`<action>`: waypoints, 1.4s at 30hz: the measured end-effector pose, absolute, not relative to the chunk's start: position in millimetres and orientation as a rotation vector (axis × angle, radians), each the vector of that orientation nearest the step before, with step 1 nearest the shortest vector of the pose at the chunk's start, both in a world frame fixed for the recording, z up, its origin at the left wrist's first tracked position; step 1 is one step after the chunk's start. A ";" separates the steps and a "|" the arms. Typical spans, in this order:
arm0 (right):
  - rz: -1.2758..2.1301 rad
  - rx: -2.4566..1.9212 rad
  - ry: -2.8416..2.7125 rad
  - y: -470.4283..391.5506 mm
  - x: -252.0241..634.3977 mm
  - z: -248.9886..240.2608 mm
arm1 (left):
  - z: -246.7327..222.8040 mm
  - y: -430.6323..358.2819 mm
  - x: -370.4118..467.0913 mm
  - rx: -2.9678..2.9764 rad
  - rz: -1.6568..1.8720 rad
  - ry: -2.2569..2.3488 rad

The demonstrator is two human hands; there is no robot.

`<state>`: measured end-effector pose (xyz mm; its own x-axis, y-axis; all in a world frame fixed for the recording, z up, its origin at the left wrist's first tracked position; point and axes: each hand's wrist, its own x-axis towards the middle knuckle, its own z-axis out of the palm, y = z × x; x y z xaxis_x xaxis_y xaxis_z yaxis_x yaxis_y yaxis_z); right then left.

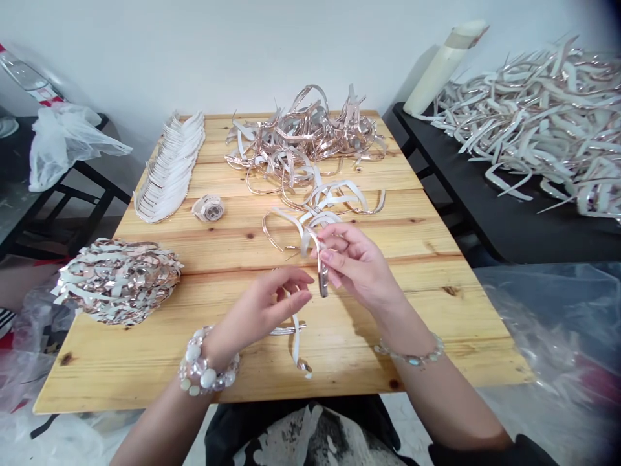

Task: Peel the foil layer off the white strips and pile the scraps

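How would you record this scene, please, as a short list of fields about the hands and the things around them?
Work surface: wooden table
Right hand: holds a shiny strip between thumb and fingers
Left hand: beside that strip, fingers bent, seemingly not touching it
Far side: tangled pile of strips
Left side: row of overlapping white strips, small roll, shiny bundle
Beyond right edge: black table with heap of strips and pale cylinder

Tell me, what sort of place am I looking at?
Probably a small handcraft workspace, though home or workshop I can't tell. A wooden table bears a tangled heap of shiny strips and a neat row of strips; a bigger pile lies on the black table.
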<state>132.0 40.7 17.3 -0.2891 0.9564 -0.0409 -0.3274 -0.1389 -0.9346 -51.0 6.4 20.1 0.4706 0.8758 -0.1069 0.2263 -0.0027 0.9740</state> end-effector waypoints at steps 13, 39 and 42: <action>1.604 -0.966 -1.303 31.1 111.7 8.3 | 17.2 9.6 -47.6 1.168 0.790 0.969; 1.710 -0.926 -1.214 11.0 94.8 -3.0 | 25.5 3.2 -44.6 1.275 0.634 1.052; 1.686 -0.923 -1.251 12.8 99.4 1.9 | 26.2 5.9 -49.2 1.349 0.639 0.940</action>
<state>99.4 12.8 1.9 -0.3923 0.9161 -0.0828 -0.1864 -0.1673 -0.9681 -49.2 5.9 26.2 0.5055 0.8410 -0.1927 0.1303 0.1464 0.9806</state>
